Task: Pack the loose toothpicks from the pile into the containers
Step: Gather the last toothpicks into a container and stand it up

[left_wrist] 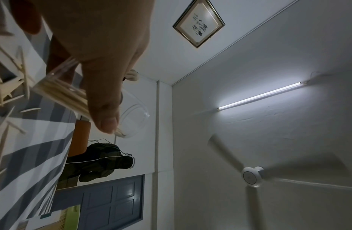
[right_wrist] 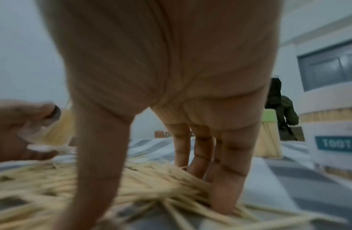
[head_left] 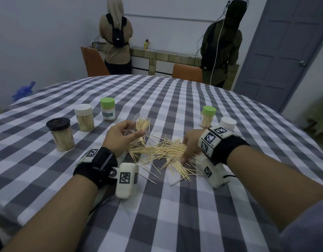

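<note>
So the left hand [head_left: 120, 137] was holding a clear open container [head_left: 138, 124] tilted over the near-left edge of the toothpick pile [head_left: 162, 151], thumb and fingers curled around its wall. It already had a bunch of toothpicks inside, leaning toward the mouth. In the left wrist view you could see the thumb [left_wrist: 106, 109] pressed across the clear wall with the sticks lying along the inside.

The right hand [head_left: 190, 144] was down on the right side of the pile, with the fingers [right_wrist: 226, 179] straight and close together, tips dug into the toothpicks, and the thumb [right_wrist: 96, 171] spread off to the side. It looked more like raking or pressing than pinching, though the right wrist view was pretty blurry.

The pile itself was loose and messy in the middle of the checked tablecloth [head_left: 175, 206], with strays scattered toward the near edge.

Five closed containers were standing around: a black-lidded jar [head_left: 61, 135], a white-lidded jar [head_left: 84, 117] and a green-lidded jar [head_left: 107, 110] on the left, all full of sticks, plus another green-lidded one [head_left: 208, 117] and a white-lidded one [head_left: 228, 123] on the right, the last partly hidden behind the right wrist.

Two people stood at a counter [head_left: 175, 57] in the back, facing away.
</note>
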